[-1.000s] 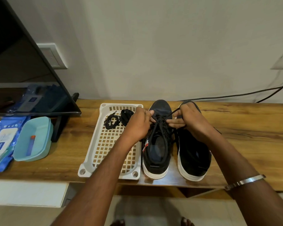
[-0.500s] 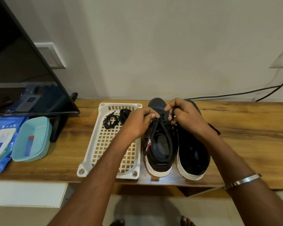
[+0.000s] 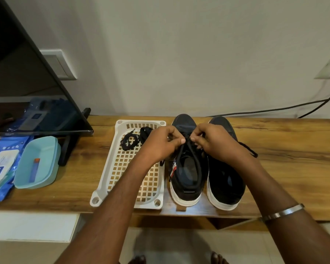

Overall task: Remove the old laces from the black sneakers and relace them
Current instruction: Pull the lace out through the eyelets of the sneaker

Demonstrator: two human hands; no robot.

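Observation:
Two black sneakers with white soles stand side by side on the wooden shelf, toes toward the wall: the left sneaker [image 3: 188,174] and the right sneaker [image 3: 225,180]. My left hand [image 3: 160,145] and my right hand [image 3: 215,143] meet over the left sneaker's eyelets, each pinching its black lace [image 3: 181,155] between thumb and fingers. One lace end [image 3: 249,150] trails onto the shelf behind my right wrist. A coiled black lace [image 3: 131,141] lies at the far end of the white perforated tray [image 3: 120,174].
A TV screen [image 3: 27,88] on a stand fills the left. A teal dish [image 3: 38,162] holding a small tube and a blue wipes pack [image 3: 0,164] lie under it. A black cable [image 3: 274,109] runs along the wall to a socket at the right. The shelf's front edge is close.
My right hand has drawn back from the sneaker's toe toward the middle eyelets, and both hands now pinch the lace close together. The sneakers have shifted slightly.

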